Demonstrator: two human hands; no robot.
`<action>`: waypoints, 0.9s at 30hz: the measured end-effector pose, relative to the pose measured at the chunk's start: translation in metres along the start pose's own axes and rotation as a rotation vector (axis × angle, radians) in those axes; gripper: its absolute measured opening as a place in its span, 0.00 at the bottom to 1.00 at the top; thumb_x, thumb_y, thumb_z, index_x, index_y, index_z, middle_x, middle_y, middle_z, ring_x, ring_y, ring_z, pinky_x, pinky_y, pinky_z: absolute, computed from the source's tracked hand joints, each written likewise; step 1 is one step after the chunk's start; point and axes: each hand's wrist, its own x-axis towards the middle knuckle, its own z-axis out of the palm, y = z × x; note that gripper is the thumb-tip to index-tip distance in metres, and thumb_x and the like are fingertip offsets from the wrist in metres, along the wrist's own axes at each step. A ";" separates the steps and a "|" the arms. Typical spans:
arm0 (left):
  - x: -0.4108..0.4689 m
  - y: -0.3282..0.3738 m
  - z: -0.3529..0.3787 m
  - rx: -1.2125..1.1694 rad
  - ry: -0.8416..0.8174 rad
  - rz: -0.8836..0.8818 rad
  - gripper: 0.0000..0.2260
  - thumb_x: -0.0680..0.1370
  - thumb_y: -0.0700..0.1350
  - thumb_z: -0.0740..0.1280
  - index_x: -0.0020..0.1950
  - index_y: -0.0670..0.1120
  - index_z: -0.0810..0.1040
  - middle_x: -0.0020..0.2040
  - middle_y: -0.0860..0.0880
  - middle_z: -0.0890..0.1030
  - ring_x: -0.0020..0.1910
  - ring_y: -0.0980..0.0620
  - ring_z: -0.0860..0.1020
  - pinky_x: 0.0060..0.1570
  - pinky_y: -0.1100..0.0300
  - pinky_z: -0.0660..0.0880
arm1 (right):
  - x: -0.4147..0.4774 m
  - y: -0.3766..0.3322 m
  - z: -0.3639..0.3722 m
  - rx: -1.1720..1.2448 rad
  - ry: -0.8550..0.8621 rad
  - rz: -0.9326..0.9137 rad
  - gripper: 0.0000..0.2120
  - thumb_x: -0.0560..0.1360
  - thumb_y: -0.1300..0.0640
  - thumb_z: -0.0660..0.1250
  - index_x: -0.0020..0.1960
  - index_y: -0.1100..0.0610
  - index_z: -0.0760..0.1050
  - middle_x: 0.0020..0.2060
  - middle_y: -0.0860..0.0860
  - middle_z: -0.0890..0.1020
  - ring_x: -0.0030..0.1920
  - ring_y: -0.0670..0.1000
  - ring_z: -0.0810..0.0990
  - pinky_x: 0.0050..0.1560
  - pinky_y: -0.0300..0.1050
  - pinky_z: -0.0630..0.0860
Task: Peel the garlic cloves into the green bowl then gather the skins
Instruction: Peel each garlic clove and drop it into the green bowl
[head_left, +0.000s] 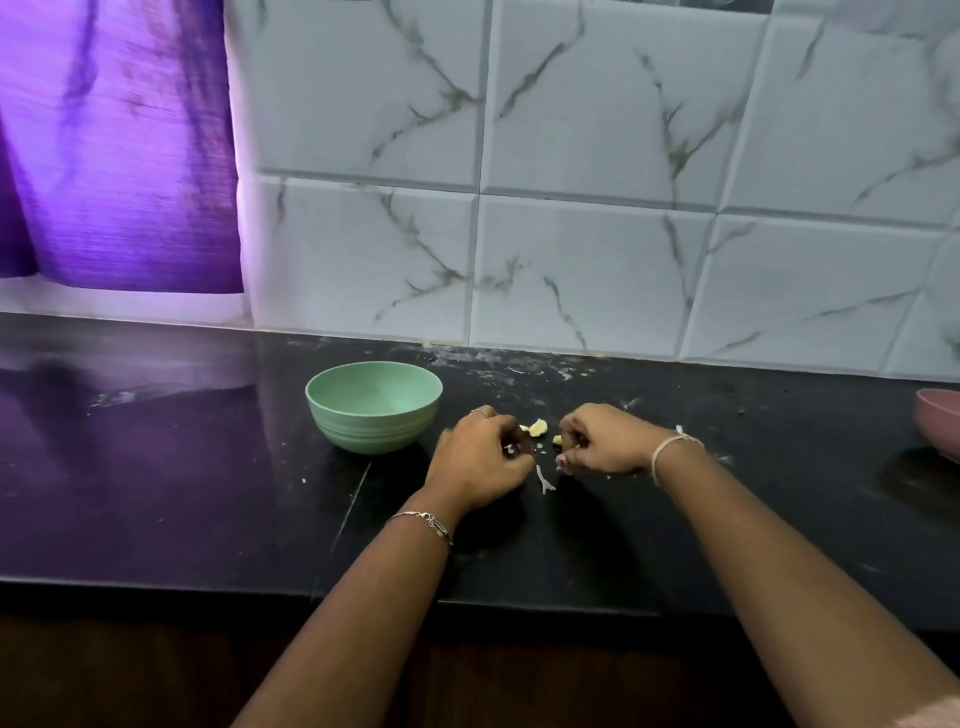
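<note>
The green bowl (373, 410) stands on the black counter (208, 493), and I see nothing inside it. Just right of it, my left hand (480, 460) rests on the counter with its fingers curled around small white bits of garlic skin. My right hand (605, 441) lies opposite, fingers curled and pinching a small piece; what the piece is I cannot make out. Between and behind the hands lie pale yellow garlic cloves (537, 427). A white strip of skin (544, 480) lies on the counter between the hands.
A pink bowl (937, 423) sits at the right edge of the view. Marble-patterned wall tiles (597, 208) rise behind the counter, with a purple curtain (119, 145) at the left. White flecks dot the counter near the wall.
</note>
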 end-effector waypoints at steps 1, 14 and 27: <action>-0.001 0.000 0.000 0.016 -0.009 0.010 0.06 0.71 0.52 0.67 0.45 0.54 0.81 0.47 0.55 0.74 0.52 0.53 0.75 0.57 0.54 0.67 | 0.001 0.001 -0.003 -0.017 -0.017 -0.006 0.11 0.77 0.58 0.68 0.36 0.52 0.74 0.36 0.46 0.83 0.34 0.41 0.75 0.33 0.30 0.68; 0.006 -0.004 0.004 -0.055 0.059 -0.046 0.10 0.74 0.45 0.66 0.53 0.56 0.80 0.55 0.54 0.75 0.57 0.52 0.74 0.59 0.50 0.70 | 0.001 0.010 -0.025 0.581 0.113 -0.058 0.07 0.74 0.63 0.72 0.51 0.63 0.79 0.38 0.57 0.83 0.35 0.47 0.81 0.40 0.41 0.78; 0.006 -0.016 0.007 0.138 0.081 -0.158 0.15 0.76 0.44 0.64 0.63 0.53 0.76 0.60 0.48 0.74 0.63 0.47 0.72 0.60 0.49 0.71 | 0.008 -0.020 0.001 0.209 -0.040 -0.073 0.05 0.76 0.60 0.70 0.47 0.62 0.81 0.30 0.48 0.81 0.27 0.39 0.77 0.30 0.32 0.72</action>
